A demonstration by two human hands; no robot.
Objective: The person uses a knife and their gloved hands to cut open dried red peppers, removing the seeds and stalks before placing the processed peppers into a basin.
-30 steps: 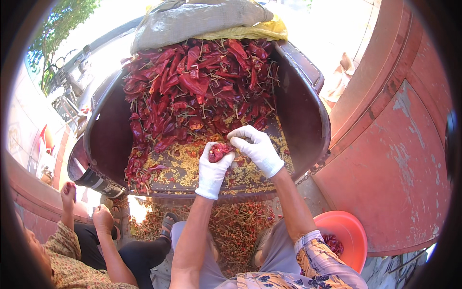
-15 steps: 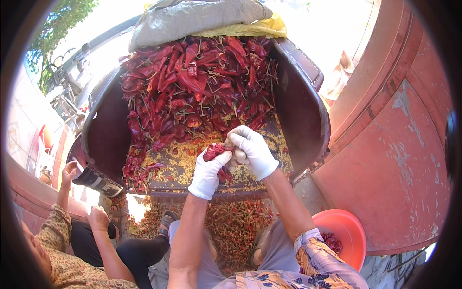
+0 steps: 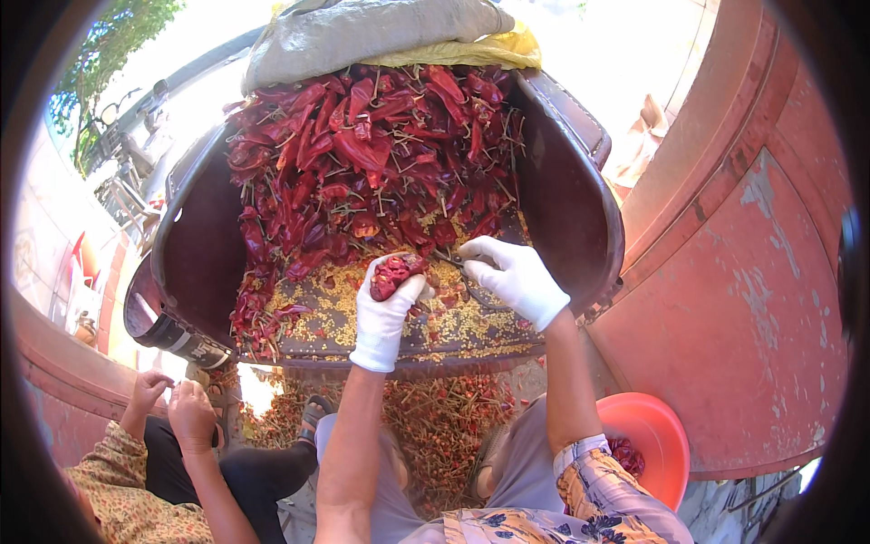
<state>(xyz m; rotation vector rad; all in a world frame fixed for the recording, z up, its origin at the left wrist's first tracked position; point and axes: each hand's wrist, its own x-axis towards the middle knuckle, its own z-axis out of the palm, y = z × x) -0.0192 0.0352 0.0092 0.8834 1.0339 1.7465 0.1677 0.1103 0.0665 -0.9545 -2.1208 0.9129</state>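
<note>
Nearest the viewer, a round orange-red plastic basin is seen at the right, with red pepper pieces inside it. Between the feet, the floor is covered by a loose layer of brown and red pepper stems. At the left, a co-worker's bare hands are brought close together.

Above the front of a dark maroon, high-walled cart bed, a crumpled, dark-red handful of dried pepper is held by the white-gloved left hand, its fingers and thumb pressed around it. The white-gloved right hand is set apart from it, fingers bent; whether anything thin is pinched there cannot be told. For good handling, the handful is best gripped firmly but not crushed, with the stem ends turned toward the right fingers and the loose yellow seeds caught by the bed below.

On a black cylindrical container at the left, pale marks are borne, too small to be read. Farther back, whole peppers are heaped in a glossy red pile, topped by a grey woven sack on which no lettering can be made out.
</note>
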